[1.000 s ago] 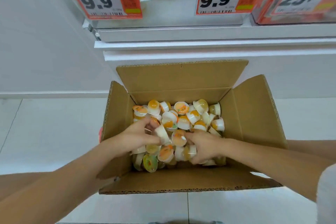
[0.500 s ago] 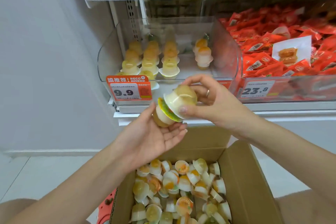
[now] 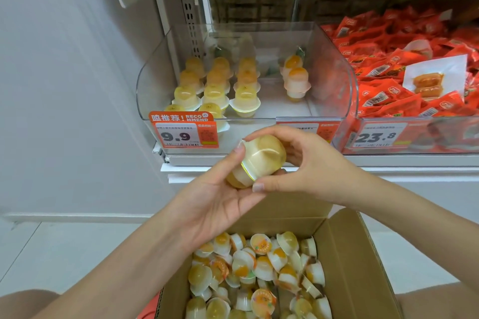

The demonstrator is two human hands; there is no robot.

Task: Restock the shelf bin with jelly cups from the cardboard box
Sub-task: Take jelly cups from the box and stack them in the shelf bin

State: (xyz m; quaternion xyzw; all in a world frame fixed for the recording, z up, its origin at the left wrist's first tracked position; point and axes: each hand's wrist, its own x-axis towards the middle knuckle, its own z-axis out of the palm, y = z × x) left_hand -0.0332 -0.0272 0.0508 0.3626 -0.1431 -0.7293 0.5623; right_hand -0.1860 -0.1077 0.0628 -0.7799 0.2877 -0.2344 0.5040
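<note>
Two jelly cups [image 3: 256, 160] sit pressed together rim to rim, held up in the air just in front of the shelf edge and above the far end of the cardboard box [image 3: 355, 261]. The left hand [image 3: 217, 202] cradles the lower cup from below, palm up, fingers curled lightly round it. The right hand [image 3: 305, 163] comes in from the right and clasps the upper cup, its thumb under the joined rims and its fingers arched over the top.

Below, near the person, the open box holds a loose heap of more cups [image 3: 259, 274], lying at all angles.

Beyond the hands, the clear shelf bin [image 3: 334, 65] carries rows of stacked cups [image 3: 217, 85] along its left side and one separate stack [image 3: 296, 80] toward the right. An orange price tag [image 3: 184, 132] reading 9.9 hangs on the bin's front left. In the next bin to the right, red snack packets [image 3: 404, 72] are piled high behind a 23.8 tag [image 3: 375, 137].
</note>
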